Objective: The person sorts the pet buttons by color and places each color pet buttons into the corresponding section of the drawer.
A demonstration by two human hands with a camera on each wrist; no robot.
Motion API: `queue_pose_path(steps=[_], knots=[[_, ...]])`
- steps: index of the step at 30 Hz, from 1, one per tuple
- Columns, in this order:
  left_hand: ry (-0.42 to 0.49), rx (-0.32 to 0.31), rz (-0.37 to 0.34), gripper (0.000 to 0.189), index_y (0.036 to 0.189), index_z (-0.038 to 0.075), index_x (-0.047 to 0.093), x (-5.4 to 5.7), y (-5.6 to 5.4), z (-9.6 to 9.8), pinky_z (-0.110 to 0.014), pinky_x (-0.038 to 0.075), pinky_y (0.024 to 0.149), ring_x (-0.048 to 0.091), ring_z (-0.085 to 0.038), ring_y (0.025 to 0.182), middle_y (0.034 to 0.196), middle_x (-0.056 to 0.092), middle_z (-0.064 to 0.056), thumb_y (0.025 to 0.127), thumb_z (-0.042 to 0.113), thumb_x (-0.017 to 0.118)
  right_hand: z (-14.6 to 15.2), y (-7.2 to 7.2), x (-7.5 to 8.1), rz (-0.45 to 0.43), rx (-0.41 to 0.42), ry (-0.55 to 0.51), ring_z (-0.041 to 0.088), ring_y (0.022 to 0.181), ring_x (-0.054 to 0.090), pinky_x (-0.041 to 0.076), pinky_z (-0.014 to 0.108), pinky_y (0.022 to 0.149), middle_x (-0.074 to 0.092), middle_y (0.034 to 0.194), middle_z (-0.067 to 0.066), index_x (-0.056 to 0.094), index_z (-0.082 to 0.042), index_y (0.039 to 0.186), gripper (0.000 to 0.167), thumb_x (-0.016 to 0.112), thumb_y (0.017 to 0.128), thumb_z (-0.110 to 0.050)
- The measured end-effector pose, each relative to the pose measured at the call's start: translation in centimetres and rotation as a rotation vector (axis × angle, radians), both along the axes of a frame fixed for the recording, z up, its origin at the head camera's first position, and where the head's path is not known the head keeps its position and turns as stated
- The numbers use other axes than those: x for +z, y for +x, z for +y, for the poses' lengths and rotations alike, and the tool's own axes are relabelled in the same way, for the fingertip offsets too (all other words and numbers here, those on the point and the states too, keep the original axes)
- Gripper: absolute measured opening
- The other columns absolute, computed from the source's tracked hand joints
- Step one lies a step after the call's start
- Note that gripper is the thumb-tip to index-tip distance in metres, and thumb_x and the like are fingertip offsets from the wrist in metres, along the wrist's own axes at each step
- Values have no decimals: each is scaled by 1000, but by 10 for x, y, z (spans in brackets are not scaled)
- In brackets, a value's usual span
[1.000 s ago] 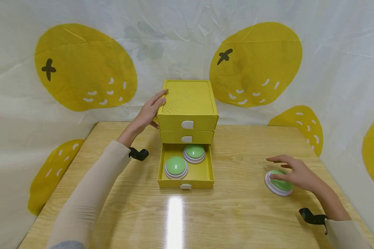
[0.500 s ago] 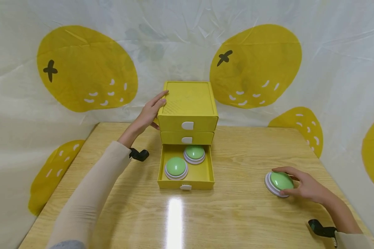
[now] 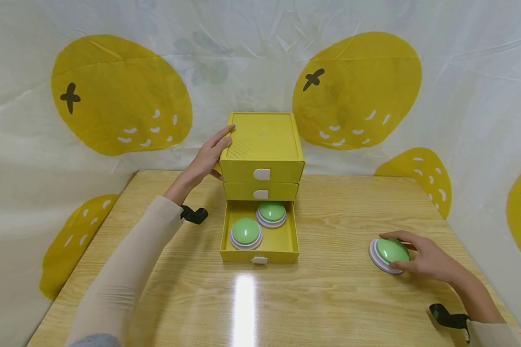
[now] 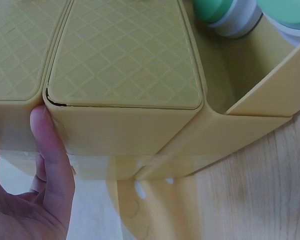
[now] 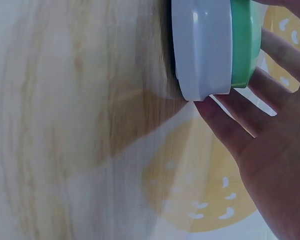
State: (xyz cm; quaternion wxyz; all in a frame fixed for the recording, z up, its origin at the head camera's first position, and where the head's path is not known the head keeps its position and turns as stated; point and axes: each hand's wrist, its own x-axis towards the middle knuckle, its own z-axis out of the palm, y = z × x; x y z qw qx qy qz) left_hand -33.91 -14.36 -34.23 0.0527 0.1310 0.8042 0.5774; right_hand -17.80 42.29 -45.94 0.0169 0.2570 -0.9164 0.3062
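Observation:
A small yellow drawer cabinet (image 3: 267, 137) stands at the back middle, its bottom drawer (image 3: 282, 243) pulled out. Two green-domed push buttons with white bases lie in that drawer: a front-left button (image 3: 245, 231) and a back-right button (image 3: 272, 212). My left hand (image 3: 206, 158) rests against the cabinet's left side, fingertips over the top edge; in the left wrist view a finger (image 4: 52, 155) touches the side wall. On the right, my right hand (image 3: 431, 259) grips a third green push button (image 3: 391, 250) by its sides. The right wrist view shows the fingers against its white base (image 5: 202, 50).
The wooden table (image 3: 330, 299) bears everything. A white cloth (image 3: 243, 58) printed with yellow fruit hangs behind and at both sides. The two upper drawers (image 3: 282, 171) are closed, each with a white pull tab. Bare wood lies between the cabinet and the right-hand button.
My right hand has shifted slightly down and right, from hovering over the right-hand button to gripping its sides. The left hand, cabinet and other two buttons have stayed in place.

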Motion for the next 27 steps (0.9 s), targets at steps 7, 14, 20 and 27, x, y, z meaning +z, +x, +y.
queue_pose_path(steps=[7,14,20,27], knots=[[0,13,4,52,156,58,31,-1,0,2,-45,61,49,67,-22,67,134,60,-14,105,62,42,-12,-3,8,19,15,46,-17,115,50,50,11,88,70,128,5,69,-14,131,64,95,73,-20],[-5,27,24,50,154,60,32,-2,0,2,-58,62,58,67,-23,70,138,58,-12,105,62,42,-33,-12,21,32,52,75,-10,114,55,55,20,89,71,128,2,69,-18,131,60,93,76,-24],[-11,29,24,50,154,61,32,-2,0,2,-50,62,53,68,-24,72,151,50,-9,105,62,42,-53,-20,36,56,99,81,-5,113,58,55,20,90,71,127,0,68,-17,132,59,92,78,-24],[-12,31,20,50,153,61,32,-2,-1,2,-51,62,55,68,-24,73,156,47,-6,105,63,42,-78,-28,53,56,152,99,5,112,62,56,22,86,70,128,-2,68,-20,133,57,90,81,-27]])
